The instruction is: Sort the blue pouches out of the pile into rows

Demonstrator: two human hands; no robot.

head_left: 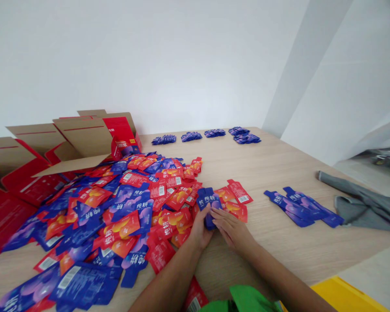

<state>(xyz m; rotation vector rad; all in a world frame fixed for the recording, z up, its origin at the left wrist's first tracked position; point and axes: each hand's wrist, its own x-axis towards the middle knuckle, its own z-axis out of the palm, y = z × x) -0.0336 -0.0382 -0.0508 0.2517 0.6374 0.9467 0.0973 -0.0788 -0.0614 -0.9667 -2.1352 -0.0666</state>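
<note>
A big heap of red and blue flat pouches (117, 216) covers the left half of the wooden table (279, 173). At the heap's right edge, both hands meet on a small stack of blue pouches (208, 201). My left hand (199, 229) grips the stack from the left, fingers curled round it. My right hand (232, 227) rests against it from the right with fingers together on the stack's lower part. Red pouches (237, 199) lie just behind my hands.
A fanned row of blue pouches (302, 208) lies to the right. Small blue stacks (211, 134) line the table's far edge. Open red-and-brown cartons (68, 143) stand at the left rear. Grey cloth (364, 203) lies at the right edge, a yellow object (344, 294) below.
</note>
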